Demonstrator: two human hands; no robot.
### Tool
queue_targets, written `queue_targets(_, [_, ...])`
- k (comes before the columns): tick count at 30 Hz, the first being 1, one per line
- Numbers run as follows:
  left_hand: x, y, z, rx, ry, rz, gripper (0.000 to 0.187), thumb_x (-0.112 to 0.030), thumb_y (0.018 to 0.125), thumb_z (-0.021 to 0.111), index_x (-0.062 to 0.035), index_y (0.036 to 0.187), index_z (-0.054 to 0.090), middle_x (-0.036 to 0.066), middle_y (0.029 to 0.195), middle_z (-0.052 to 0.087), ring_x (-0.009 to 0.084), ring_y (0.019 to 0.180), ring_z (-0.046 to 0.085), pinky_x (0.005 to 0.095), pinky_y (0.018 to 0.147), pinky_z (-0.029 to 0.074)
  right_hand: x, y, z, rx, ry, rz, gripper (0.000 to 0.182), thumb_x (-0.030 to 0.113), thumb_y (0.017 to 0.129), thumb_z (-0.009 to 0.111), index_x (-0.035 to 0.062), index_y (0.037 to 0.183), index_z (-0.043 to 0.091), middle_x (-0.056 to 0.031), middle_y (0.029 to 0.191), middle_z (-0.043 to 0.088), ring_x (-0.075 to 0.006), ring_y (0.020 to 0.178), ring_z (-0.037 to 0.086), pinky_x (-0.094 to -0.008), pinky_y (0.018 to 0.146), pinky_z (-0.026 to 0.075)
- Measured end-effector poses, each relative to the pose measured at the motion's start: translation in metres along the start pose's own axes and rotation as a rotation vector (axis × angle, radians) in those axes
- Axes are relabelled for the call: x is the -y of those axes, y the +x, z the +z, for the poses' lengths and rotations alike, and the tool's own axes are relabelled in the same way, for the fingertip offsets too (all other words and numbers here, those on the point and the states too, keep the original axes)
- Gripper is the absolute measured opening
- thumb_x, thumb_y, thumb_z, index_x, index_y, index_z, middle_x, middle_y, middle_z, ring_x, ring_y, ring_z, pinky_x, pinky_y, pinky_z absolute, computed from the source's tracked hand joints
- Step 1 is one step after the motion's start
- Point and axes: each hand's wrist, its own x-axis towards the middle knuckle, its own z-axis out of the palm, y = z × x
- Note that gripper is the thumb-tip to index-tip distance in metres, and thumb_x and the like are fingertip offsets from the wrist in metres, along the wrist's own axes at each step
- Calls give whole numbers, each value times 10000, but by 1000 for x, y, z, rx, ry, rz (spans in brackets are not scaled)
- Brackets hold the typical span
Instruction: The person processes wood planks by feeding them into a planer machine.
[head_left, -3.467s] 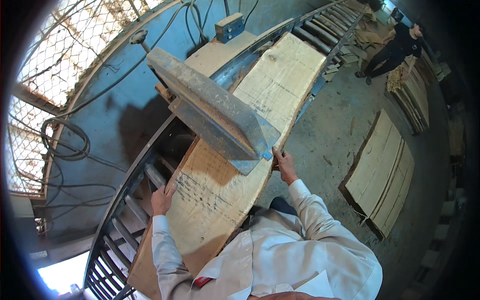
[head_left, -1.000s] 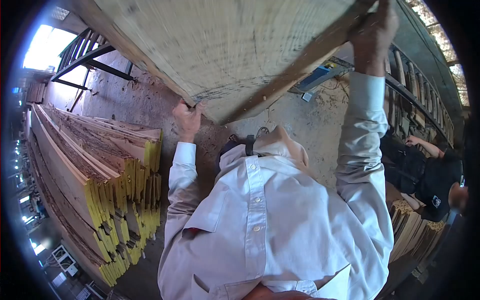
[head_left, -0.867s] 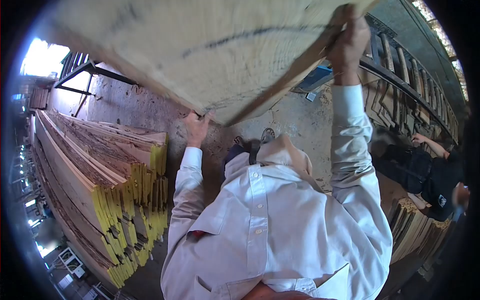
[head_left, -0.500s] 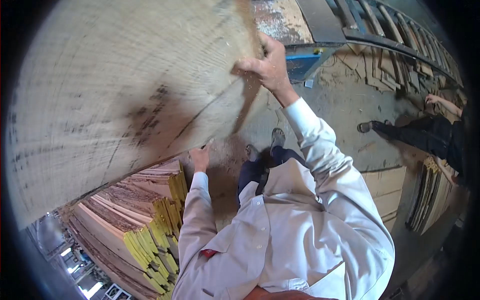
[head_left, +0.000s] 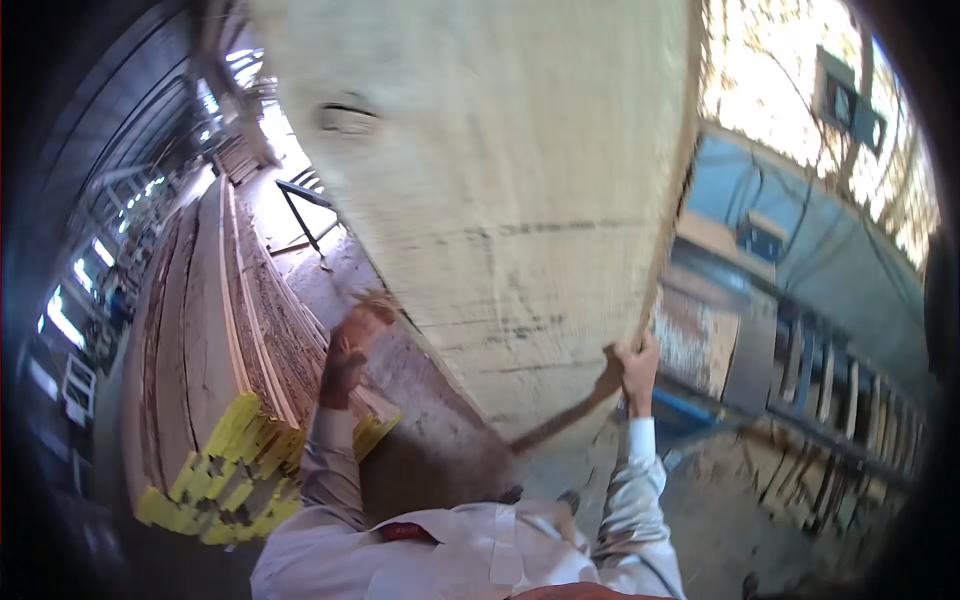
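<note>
A broad pale wooden plank [head_left: 520, 190] with dark marks and a knot slants up and away in front of me. My right hand [head_left: 638, 372] is closed on its near right corner, fingers wrapped over the edge. Beside the plank's left edge is my left hand [head_left: 350, 345], raised and smeared by motion, so its grip cannot be made out. Part of the plank's near end lies in shadow between the two hands.
A stack of long boards [head_left: 205, 320] with yellow-painted ends stands at my left. To the right is a metal roller conveyor [head_left: 840, 400] beside a worn machine table [head_left: 695, 335]. A dark metal stand [head_left: 305, 215] is farther back on the left.
My view has swung up and along the plank. My left hand has come from under the plank's near edge to beside its left edge. My right hand still grips the right edge.
</note>
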Motion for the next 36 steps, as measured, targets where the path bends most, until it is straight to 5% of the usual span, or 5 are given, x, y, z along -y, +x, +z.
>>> queue_targets(15, [-125,155,98,168,-44,158,686,-292,922,728,7,1451,411,144,1388,544,245,1255,558,392,1024,463,-31,6,-6,11,238,17,533,355,843,754,-38,1183,637,-51,1000,679,-148,901,613,-305,810,500])
queue_targets(22, [-142,149,54,-40,94,74,528,-316,956,659,13,1351,541,167,1361,568,288,1241,566,436,1069,452,26,-51,-64,-129,200,-64,295,258,1040,493,16,1169,603,-120,1144,620,-221,1076,586,-336,976,442])
queue_targets(26, [-249,40,32,97,-234,-26,543,-336,1006,579,-9,1426,468,168,1377,579,319,1218,586,474,1057,473,22,-172,-143,-552,75,185,304,294,1048,495,10,1042,601,-103,955,646,-223,940,609,-322,917,459])
queue_targets(33, [-407,-119,123,-723,244,318,576,-311,1000,531,71,1421,441,240,1463,477,375,1350,458,547,1166,341,-97,-454,-160,-543,114,1251,572,583,969,527,33,1122,557,-72,889,583,-167,803,566,-325,733,487])
queue_targets(36, [-421,-134,82,-201,-61,263,579,-307,999,535,79,1418,435,247,1485,453,385,1339,463,573,1148,344,-57,-443,-123,-395,169,1287,783,616,972,459,-78,1322,552,-261,1245,623,-388,1128,611,-449,986,448])
